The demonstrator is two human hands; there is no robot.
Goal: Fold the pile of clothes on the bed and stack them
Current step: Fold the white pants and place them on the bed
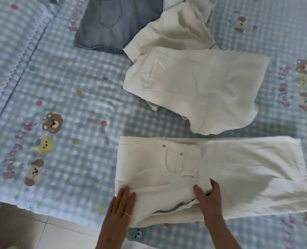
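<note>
1. Head view: the white jeans (194, 169) lie at the near edge of the bed (68, 87), partly folded, with the waist end doubled over on the left and the legs running out to the right.
2. The left hand (121, 207) lies flat on the near left corner of the folded part, fingers straight and close together, pressing the cloth down. A ring (127, 214) shows on one finger.
3. The right hand (209, 196) rests at the waistband edge of the fold, thumb apart from the fingers; the fingertips are curled over the cloth edge, pinching it.
4. Beyond the jeans, toward the middle of the bed, a second white garment (203, 87) lies loosely folded, well apart from both hands.
5. Another white garment (176, 27) lies crumpled behind it, the two overlapping.
6. A pair of blue jeans (111, 24) lies at the far side, its right edge under the crumpled garment.
7. The bed has a blue checked cover with cartoon animals.
8. Tiled floor (41, 230) shows at the lower left.
</note>
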